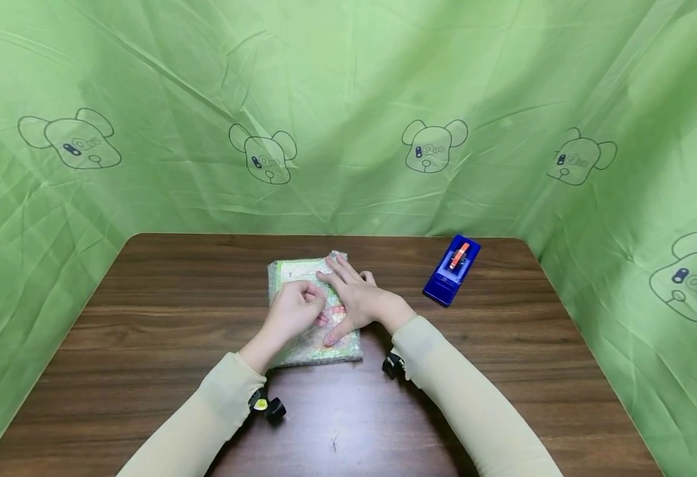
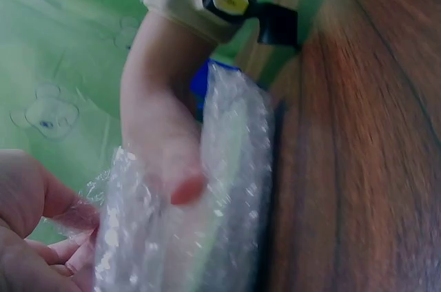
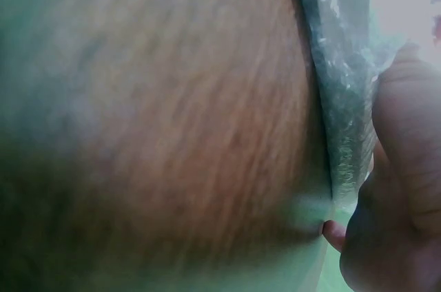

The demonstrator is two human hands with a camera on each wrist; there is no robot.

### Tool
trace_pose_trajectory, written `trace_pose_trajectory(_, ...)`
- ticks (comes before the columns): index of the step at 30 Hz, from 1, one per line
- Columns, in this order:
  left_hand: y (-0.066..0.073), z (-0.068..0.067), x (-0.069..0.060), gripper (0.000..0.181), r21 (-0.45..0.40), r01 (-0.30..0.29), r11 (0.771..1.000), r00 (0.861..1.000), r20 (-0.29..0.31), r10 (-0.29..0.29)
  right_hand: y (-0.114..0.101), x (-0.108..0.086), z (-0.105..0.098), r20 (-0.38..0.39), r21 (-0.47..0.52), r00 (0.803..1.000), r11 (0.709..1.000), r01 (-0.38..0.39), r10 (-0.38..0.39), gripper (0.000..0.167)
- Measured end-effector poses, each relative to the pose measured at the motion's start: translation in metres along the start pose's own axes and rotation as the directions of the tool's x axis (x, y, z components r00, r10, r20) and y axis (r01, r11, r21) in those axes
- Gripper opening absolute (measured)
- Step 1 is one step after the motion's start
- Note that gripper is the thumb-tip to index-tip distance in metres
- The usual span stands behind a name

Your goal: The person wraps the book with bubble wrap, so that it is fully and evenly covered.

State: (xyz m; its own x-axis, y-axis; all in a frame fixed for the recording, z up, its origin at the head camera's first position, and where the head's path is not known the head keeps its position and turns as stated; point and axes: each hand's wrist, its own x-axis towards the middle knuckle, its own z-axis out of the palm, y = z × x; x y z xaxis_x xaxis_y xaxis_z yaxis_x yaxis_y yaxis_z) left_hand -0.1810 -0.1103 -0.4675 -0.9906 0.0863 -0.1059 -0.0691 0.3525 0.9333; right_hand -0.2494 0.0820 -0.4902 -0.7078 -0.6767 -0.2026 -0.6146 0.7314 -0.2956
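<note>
A flat package in bubble wrap point(image 1: 315, 354) lies on the table in front of the person, with a green-and-white printed item showing through. The left hand point(image 1: 296, 310) is over its left half. In the left wrist view, thumb and fingers of the left hand point(image 2: 41, 230) pinch a loose edge of the clear bubble wrap point(image 2: 238, 161). Fingers spread, the right hand point(image 1: 357, 298) rests on the right half of the package. The right wrist view shows the right hand point(image 3: 396, 161) against the side of the bubble wrap point(image 3: 341, 99).
A blue tape dispenser point(image 1: 444, 281) with an orange part stands at the back right of the brown wooden table point(image 1: 175, 318). Green curtains point(image 1: 348, 79) with bear-head drawings hang behind the table and along its sides.
</note>
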Motion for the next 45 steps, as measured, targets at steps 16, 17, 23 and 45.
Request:
trace_pose_trajectory(16, -0.012, 0.004, 0.008, 0.008, -0.135, 0.016, 0.991, 0.984, 0.179, 0.008, 0.0, -0.001, -0.004, -0.014, 0.0, 0.999, 0.999, 0.032, -0.032, 0.148)
trace_pose_trajectory(17, -0.013, 0.004, 0.009, 0.009, -0.14, 0.013, 0.99, 0.983, 0.185, 0.013, 0.0, -0.001, -0.004, -0.014, 0.0, 0.999, 0.999, 0.033, -0.033, 0.148)
trace_pose_trajectory(23, -0.014, 0.004, 0.011, 0.01, -0.132, 0.019, 0.991, 0.975, 0.22, 0.01, 0.001, -0.001, -0.004, -0.021, -0.006, 0.999, 0.999, 0.036, -0.036, 0.147)
trace_pose_trajectory(45, -0.013, -0.004, 0.007, 0.023, 0.128, -0.128, 0.983, 0.941, 0.33, 0.08, 0.024, -0.011, -0.013, -0.069, 0.232, 0.982, 0.955, 0.187, -0.176, 0.119)
